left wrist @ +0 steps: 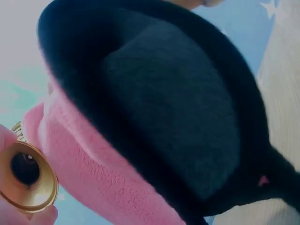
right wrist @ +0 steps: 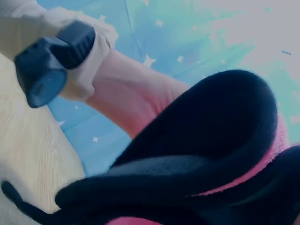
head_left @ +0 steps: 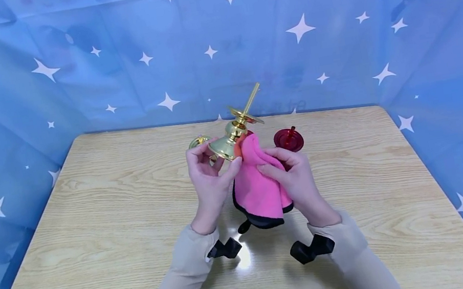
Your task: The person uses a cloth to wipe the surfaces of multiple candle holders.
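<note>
My left hand [head_left: 213, 179] holds a shiny gold candlestick [head_left: 225, 148] by its flared foot, above the table and tilted to the upper right. The hollow underside of the foot [left wrist: 35, 187] shows in the left wrist view. In my right hand [head_left: 296, 180] is a pink cloth [head_left: 257, 185] with black edging, pinched between thumb and fingers. Its upper part lies against the candlestick's stem, and the rest hangs down. Dark cloth [right wrist: 225, 117] fills much of the right wrist view and hides the right fingers there.
Behind my hands, a red candle holder [head_left: 288, 140] with a small upright stem stands on the wooden table [head_left: 113, 220]. A gold piece [head_left: 199, 141] lies behind the left hand, partly covered. A blue curtain [head_left: 125, 80] with white stars borders the table's back and sides.
</note>
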`<state>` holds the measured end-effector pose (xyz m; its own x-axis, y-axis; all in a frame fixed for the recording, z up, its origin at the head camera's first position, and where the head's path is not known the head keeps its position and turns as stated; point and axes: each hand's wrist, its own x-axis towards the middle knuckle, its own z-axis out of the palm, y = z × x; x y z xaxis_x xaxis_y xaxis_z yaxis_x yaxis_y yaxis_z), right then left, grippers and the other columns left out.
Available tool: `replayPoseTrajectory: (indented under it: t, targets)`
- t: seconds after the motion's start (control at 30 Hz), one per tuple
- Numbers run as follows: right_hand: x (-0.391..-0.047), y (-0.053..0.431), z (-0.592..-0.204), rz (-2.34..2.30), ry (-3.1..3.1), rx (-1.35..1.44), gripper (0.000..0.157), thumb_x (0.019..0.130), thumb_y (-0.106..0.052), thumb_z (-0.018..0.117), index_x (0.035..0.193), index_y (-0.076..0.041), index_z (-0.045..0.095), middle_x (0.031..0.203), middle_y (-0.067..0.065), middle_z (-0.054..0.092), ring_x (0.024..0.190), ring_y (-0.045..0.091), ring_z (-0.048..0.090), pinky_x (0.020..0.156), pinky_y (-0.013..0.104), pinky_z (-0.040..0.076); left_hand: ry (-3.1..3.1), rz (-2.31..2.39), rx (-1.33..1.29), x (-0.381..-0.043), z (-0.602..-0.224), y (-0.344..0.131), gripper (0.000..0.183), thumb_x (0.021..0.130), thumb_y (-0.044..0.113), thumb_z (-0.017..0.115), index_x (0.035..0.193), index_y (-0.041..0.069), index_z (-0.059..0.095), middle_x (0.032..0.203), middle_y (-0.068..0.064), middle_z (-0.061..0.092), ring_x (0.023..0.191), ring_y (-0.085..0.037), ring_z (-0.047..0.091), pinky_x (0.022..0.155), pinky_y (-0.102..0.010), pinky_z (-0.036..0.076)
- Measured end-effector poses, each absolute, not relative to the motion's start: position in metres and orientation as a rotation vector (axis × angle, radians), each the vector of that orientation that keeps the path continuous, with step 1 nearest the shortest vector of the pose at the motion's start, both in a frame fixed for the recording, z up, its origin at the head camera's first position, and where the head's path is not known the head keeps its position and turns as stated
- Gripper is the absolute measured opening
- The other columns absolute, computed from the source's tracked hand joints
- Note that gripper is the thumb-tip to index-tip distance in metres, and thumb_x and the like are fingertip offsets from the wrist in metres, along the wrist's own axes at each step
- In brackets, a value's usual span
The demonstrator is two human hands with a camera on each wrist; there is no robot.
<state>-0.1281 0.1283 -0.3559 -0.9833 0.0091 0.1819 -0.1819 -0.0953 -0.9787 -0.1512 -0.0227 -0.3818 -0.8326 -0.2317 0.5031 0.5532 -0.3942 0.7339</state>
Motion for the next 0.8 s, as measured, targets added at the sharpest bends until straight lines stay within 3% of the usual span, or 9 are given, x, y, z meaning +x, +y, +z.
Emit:
replayPoseTrajectory:
  t: [0.07,0.3,0.57,0.67,0.8]
  targets:
    - [-0.124,0.126,-0.357,2.21,-1.978,0.197,0.036,0.081,0.009,0.063,0.096,-0.023,0.07,0.092,-0.005,0.068,0.075,0.01,0.064,0.064,0.022,0.053,-1.32,-2.298,-0.406,-0.151,-0.382,-0.023,0.062,0.069,0.012,0.081,0.112,-0.002,0.039,0.114,-0.013,0.049,0.103,-0.019,0.052,0.09,-0.032,0.048]
    - [-0.122,0.117,-0.366,2.158,-1.898,0.164,0.029,0.083,0.011,0.058,0.112,0.009,0.058,0.097,-0.002,0.066,0.084,0.013,0.062,0.071,0.023,0.052,-1.331,-2.38,-0.362,-0.145,-0.387,-0.017,0.07,0.071,0.007,0.078,0.122,-0.008,0.033,0.116,-0.01,0.049,0.106,-0.018,0.052,0.09,-0.032,0.048]
    - [-0.121,0.118,-0.372,1.92,-1.94,0.243,0.027,0.082,0.011,0.06,0.109,0.011,0.059,0.1,0.011,0.065,0.084,0.009,0.062,0.071,0.019,0.052,-1.45,-2.417,-0.374,-0.143,-0.389,-0.015,0.057,0.069,-0.012,0.064,0.119,-0.015,0.037,0.119,-0.016,0.05,0.103,-0.016,0.054,0.088,-0.029,0.049]
    - [-0.121,0.119,-0.373,1.749,-1.961,0.335,0.025,0.081,0.012,0.06,0.106,0.012,0.061,0.099,0.02,0.065,0.076,0.005,0.058,0.065,0.014,0.049,-1.531,-2.407,-0.343,-0.142,-0.387,-0.017,0.054,0.067,-0.012,0.063,0.116,-0.013,0.039,0.117,-0.015,0.052,0.102,-0.016,0.056,0.087,-0.029,0.049]
    - [-0.123,0.12,-0.375,1.545,-1.981,0.428,0.024,0.08,0.013,0.06,0.103,0.01,0.063,0.095,0.021,0.066,0.062,0.005,0.047,0.053,0.012,0.04,-1.619,-2.39,-0.305,-0.141,-0.383,-0.019,0.051,0.067,-0.013,0.061,0.114,-0.011,0.041,0.114,-0.016,0.054,0.098,-0.016,0.057,0.085,-0.028,0.05]
